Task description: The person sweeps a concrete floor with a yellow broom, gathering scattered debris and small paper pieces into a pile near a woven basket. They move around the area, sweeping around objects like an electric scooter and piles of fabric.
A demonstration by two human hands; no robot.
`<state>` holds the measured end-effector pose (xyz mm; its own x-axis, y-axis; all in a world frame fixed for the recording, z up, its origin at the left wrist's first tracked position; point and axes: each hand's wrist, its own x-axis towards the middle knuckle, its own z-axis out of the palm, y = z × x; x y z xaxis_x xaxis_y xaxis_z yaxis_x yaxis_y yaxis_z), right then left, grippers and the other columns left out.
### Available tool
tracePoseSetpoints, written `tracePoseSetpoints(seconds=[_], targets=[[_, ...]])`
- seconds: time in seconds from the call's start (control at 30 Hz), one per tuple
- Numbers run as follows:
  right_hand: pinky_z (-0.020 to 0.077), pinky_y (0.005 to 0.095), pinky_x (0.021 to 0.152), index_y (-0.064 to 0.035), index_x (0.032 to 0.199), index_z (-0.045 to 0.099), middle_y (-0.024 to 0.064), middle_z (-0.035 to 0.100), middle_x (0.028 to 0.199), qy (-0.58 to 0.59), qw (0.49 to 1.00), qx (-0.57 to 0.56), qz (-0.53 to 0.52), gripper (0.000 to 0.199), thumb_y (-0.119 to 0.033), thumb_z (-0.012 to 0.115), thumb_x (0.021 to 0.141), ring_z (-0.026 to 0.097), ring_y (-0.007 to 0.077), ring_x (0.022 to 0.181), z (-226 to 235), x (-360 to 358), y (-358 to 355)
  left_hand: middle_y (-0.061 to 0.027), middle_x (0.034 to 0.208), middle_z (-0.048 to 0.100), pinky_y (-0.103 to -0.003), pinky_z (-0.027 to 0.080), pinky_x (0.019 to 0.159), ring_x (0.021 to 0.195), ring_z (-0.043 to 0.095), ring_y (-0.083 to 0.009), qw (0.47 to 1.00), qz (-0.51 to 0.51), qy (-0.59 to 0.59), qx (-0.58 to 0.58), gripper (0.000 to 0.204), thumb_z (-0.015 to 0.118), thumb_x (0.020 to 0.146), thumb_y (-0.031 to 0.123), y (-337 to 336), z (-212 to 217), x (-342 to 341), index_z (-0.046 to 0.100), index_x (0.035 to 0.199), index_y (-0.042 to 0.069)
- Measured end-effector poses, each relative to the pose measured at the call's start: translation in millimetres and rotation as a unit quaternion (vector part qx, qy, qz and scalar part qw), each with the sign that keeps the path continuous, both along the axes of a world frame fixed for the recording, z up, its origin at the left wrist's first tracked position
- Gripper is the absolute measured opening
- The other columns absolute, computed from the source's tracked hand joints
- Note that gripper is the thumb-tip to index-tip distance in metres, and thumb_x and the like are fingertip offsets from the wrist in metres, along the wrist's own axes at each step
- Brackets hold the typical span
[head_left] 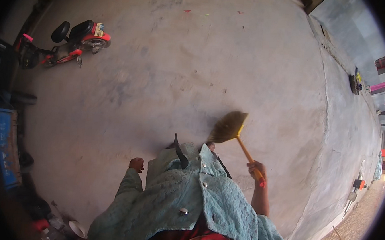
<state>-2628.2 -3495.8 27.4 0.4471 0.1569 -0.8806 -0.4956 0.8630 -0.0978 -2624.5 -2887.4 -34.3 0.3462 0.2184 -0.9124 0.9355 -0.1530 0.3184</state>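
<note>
My right hand [257, 170] grips the orange handle of a short grass broom [229, 126], whose straw-coloured bristles fan out low over the concrete floor [182, 74] in front of me. My left hand [136, 164] hangs at my side with its fingers curled in and nothing visible in it. A light blue-green textured jacket with metal buttons covers my body and fills the lower middle of the view.
A small red and black ride-on scooter [73, 40] stands at the far left. A blue crate [6, 147] and dark clutter line the left edge. Cups and bottles [66, 227] lie at lower left. Another broom [340, 239] lies at lower right.
</note>
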Motion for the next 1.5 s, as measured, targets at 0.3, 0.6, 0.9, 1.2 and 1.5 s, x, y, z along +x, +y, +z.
tracePoseSetpoints(seconds=[0.3, 0.6, 0.9, 1.2, 1.5], targets=[[0.0361, 0.0221, 0.031, 0.0009, 0.084, 0.031, 0.009, 0.043, 0.059, -0.085, 0.89, -0.389, 0.221, 0.015, 0.002, 0.038, 0.07, 0.044, 0.012, 0.041, 63, 56, 9, -0.0085, 0.068, 0.054, -0.03, 0.044, 0.039, 0.05, 0.055, -0.0177, 0.997, 0.018, -0.069, -0.01, 0.029, 0.048, 0.076, 0.023, -32, 5, 0, 0.052, 0.1, 0.009], [0.0373, 0.0191, 0.041, -0.0124, 0.117, 0.033, 0.0117, 0.044, 0.074, -0.193, 0.979, -0.057, 0.046, 0.048, 0.006, 0.04, 0.073, 0.041, 0.0093, 0.049, 98, 104, 77, -0.0056, 0.069, 0.055, -0.031, 0.044, 0.042, 0.05, 0.055, -0.0172, 0.998, 0.047, -0.026, 0.022, 0.025, 0.047, 0.075, 0.022, -35, 8, -20, 0.055, 0.094, 0.009], [0.0443, 0.0209, 0.049, 0.004, 0.095, 0.04, 0.0101, 0.041, 0.071, -0.17, 0.905, 0.381, 0.08, 0.016, -0.003, 0.039, 0.08, 0.045, 0.0135, 0.054, -30, 191, 171, -0.0084, 0.073, 0.05, -0.036, 0.042, 0.046, 0.056, 0.052, -0.021, 0.997, 0.073, 0.025, -0.016, 0.018, 0.046, 0.075, 0.023, -34, 8, -54, 0.05, 0.083, 0.007], [0.0461, 0.0226, 0.048, -0.0036, 0.091, 0.046, 0.0177, 0.045, 0.075, -0.13, 0.933, 0.336, 0.011, 0.012, -0.005, 0.041, 0.08, 0.048, 0.0159, 0.056, -68, 150, 106, -0.0084, 0.066, 0.053, -0.032, 0.045, 0.041, 0.053, 0.057, -0.0197, 0.998, 0.024, -0.021, 0.051, 0.02, 0.046, 0.075, 0.023, -51, 20, -42, 0.054, 0.081, 0.006], [0.0435, 0.0188, 0.045, 0.0066, 0.094, 0.036, 0.0182, 0.043, 0.08, -0.134, 0.96, 0.194, -0.152, 0.018, -0.001, 0.04, 0.078, 0.045, 0.0106, 0.054, -6, 60, -28, -0.0076, 0.07, 0.055, -0.03, 0.044, 0.04, 0.051, 0.056, -0.0168, 0.997, -0.046, -0.056, 0.025, 0.026, 0.049, 0.074, 0.022, -87, 13, 27, 0.056, 0.094, 0.006]])
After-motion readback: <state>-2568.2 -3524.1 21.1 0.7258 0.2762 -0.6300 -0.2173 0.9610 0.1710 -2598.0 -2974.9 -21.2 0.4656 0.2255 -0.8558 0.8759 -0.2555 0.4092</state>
